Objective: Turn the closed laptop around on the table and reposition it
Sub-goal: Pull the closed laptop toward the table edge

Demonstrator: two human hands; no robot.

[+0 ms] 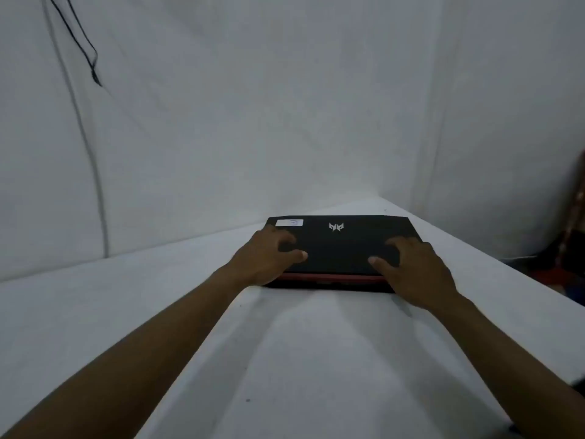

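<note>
A closed black laptop (pixel 340 245) lies flat on the white table (pixel 300 359), far from me near the table's back corner. Its lid carries a silver logo and a white sticker at the far left; a red strip runs along its near edge. My left hand (pixel 266 259) rests on the lid's left part, fingers spread, thumb pointing inward. On the lid's right part lies my right hand (pixel 414 270), fingers spread over the near right corner. Both palms press on the lid; neither hand curls around an edge that I can see.
White cloth walls (pixel 285 106) stand close behind and left of the table. A black cord (pixel 85 45) hangs at the upper left. The table's right edge runs diagonally; beyond it, at the far right, are dark patterned things (pixel 569 242).
</note>
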